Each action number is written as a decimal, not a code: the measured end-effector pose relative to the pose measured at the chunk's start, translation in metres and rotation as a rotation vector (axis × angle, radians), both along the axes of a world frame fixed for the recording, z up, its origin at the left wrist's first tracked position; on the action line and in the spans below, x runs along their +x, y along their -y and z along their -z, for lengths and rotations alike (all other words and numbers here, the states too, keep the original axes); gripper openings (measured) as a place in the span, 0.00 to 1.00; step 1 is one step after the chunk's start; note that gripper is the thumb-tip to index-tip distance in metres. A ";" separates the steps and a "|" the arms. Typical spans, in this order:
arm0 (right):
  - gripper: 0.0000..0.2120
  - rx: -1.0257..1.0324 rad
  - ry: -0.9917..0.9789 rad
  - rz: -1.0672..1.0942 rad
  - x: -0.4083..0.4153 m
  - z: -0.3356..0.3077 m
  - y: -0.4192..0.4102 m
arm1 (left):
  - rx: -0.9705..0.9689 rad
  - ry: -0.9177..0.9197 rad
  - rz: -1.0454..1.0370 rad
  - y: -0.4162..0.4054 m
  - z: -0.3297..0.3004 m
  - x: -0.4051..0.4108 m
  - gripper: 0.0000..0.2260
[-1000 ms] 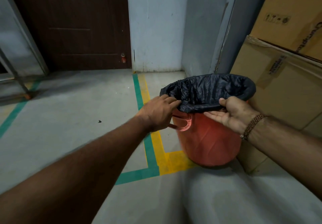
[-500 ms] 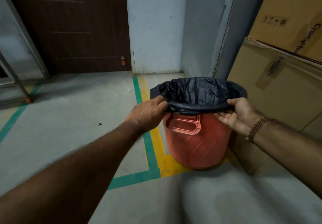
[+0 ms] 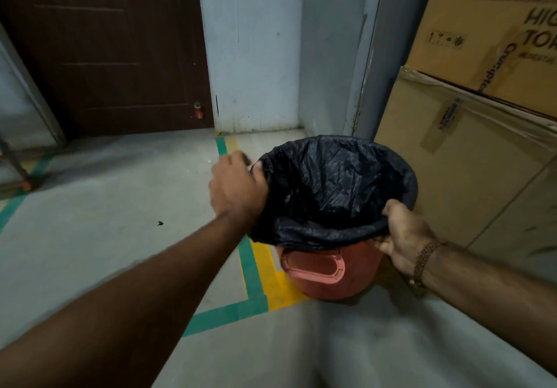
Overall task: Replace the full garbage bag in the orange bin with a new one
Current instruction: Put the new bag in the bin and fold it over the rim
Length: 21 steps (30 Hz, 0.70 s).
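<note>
The orange bin (image 3: 328, 270) stands on the floor beside the cardboard boxes, its handle facing me. A black garbage bag (image 3: 334, 188) lines it, folded over the rim and open at the top. My left hand (image 3: 236, 187) grips the bag's edge at the bin's left rim. My right hand (image 3: 404, 234), with a bead bracelet at the wrist, pinches the bag's folded edge at the near right rim. The inside of the bag looks dark; its contents cannot be made out.
Stacked cardboard boxes (image 3: 470, 152) press close on the bin's right. A grey door frame (image 3: 382, 50) and pale wall stand behind it. A dark brown door (image 3: 114, 47) is at the far left. Green and yellow floor tape (image 3: 253, 270) runs under the bin.
The view has moved closer and higher over the bin, so the bag's opening shows. Both hands have shifted along the rim, spreading the bag's edge over it.
</note>
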State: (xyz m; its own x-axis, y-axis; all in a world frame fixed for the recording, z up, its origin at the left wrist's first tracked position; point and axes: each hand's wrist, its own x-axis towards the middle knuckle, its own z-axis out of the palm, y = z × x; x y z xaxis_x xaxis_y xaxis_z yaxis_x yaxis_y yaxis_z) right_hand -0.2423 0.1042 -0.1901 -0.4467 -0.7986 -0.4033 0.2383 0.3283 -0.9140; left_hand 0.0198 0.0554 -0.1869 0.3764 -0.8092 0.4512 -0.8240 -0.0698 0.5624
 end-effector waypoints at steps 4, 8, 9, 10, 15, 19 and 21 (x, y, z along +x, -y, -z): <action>0.15 0.007 -0.014 -0.004 -0.009 0.014 -0.014 | 0.435 -0.687 -0.109 0.024 0.029 0.011 0.34; 0.17 0.017 0.061 -0.008 -0.022 0.019 -0.020 | 0.448 -0.822 -0.022 0.027 0.033 -0.001 0.26; 0.17 0.023 0.081 -0.004 -0.024 0.020 -0.022 | 0.424 -0.811 -0.026 0.026 0.029 -0.005 0.23; 0.18 0.032 0.098 -0.003 -0.025 0.022 -0.025 | 0.406 -0.828 -0.018 0.026 0.028 -0.008 0.22; 0.16 0.079 0.133 -0.070 -0.023 0.027 -0.036 | 0.481 -1.119 0.075 0.038 0.019 -0.010 0.20; 0.13 0.103 0.121 -0.086 -0.022 0.022 -0.035 | 0.652 -1.216 0.230 0.030 0.002 -0.010 0.10; 0.13 0.111 0.104 -0.090 -0.021 0.022 -0.035 | 0.686 -1.221 0.246 0.029 -0.002 -0.008 0.11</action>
